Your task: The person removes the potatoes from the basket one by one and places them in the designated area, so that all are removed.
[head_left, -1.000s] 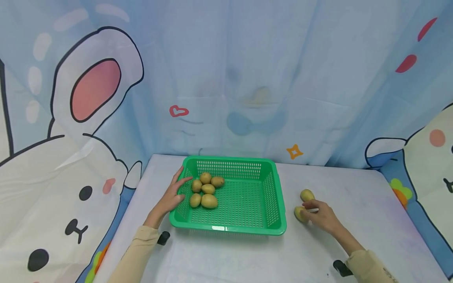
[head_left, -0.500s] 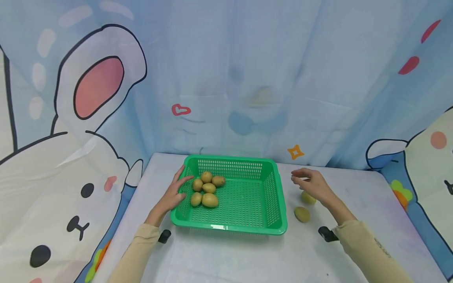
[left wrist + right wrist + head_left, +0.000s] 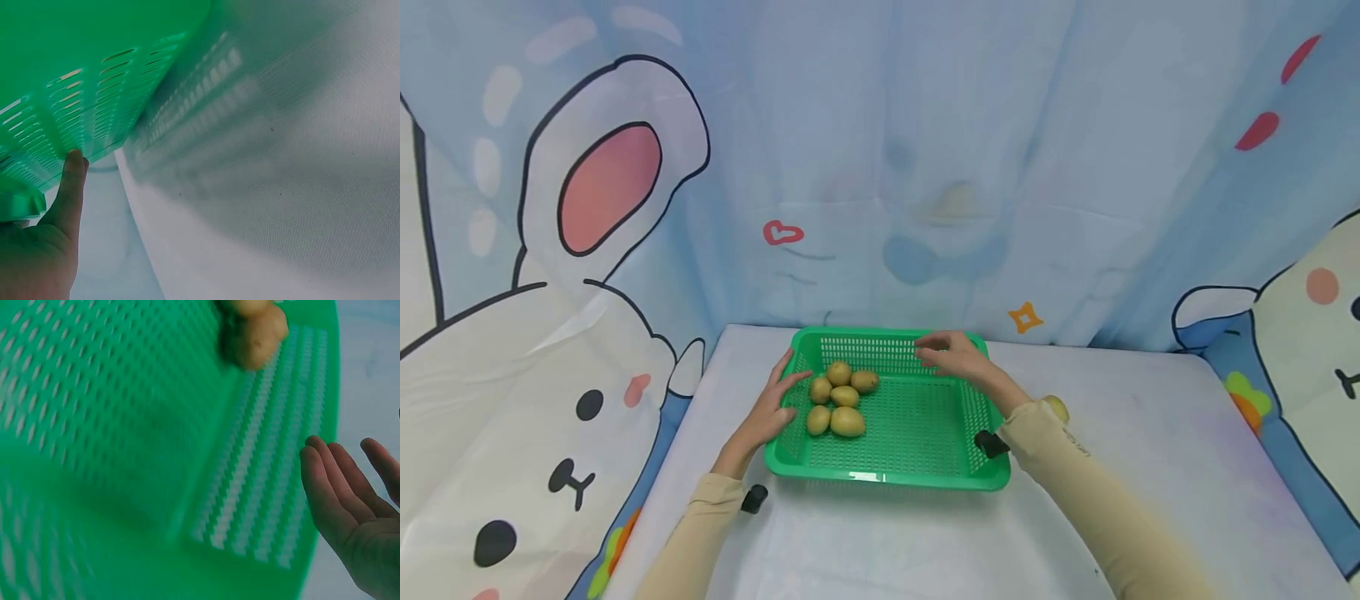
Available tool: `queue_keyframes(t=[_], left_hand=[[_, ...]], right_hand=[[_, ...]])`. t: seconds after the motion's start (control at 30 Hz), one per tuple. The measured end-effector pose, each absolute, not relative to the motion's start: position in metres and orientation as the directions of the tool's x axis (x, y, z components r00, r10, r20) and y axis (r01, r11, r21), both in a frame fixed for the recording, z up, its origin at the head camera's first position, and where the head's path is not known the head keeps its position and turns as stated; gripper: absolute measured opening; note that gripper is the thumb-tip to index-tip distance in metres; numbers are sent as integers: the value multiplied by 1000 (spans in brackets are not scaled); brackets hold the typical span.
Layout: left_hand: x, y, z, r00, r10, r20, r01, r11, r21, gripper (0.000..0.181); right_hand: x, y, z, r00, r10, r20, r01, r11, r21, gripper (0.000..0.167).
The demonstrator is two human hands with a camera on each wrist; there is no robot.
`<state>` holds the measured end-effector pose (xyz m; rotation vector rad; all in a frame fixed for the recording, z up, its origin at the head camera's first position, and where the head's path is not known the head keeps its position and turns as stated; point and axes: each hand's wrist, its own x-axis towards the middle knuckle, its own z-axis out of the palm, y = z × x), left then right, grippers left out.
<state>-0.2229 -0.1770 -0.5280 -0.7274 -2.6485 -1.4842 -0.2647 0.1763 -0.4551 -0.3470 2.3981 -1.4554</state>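
Bearings taken from the centre of the head view. A pale blue printed curtain (image 3: 842, 108), visibly creased, hangs at twelve o'clock. A large white rabbit print (image 3: 535, 375) occupies nine o'clock, its pink-lined ear (image 3: 612, 187) toward ten. A second rabbit print (image 3: 1300, 333), cut off by the frame edge, lies at three. Red heart outline (image 3: 783, 232): ten o'clock. Orange star outline (image 3: 1025, 317): three o'clock, close in. Paired red marks (image 3: 1257, 131): two o'clock. White table surface (image 3: 895, 542): six o'clock, bearing a dark speck (image 3: 1096, 572) between four and five.
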Motion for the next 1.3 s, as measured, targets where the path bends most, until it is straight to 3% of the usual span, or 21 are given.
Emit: queue_keyframes(t=[0.27, 0.53, 0.8, 1.3], left_hand=[[-226, -179, -529, -895, 374, 243, 407, 459, 790, 69], [-224, -179, -531, -894, 377, 241, 404, 448, 798, 69], [-227, -178, -533, -892, 382, 240, 405, 443, 800, 69], [-225, -177, -533, -895, 375, 244, 402, 437, 804, 67]], right_hand=[[-279, 119, -489, -887, -366, -282, 103, 439, -893, 41], [-279, 100, -510, -907, -280, -314, 186, 404, -896, 34], [-281, 93, -519, -899, -250, -361, 245, 398, -884, 47], [-282, 81, -531, -947, -138, -289, 236, 309, -921, 41]])
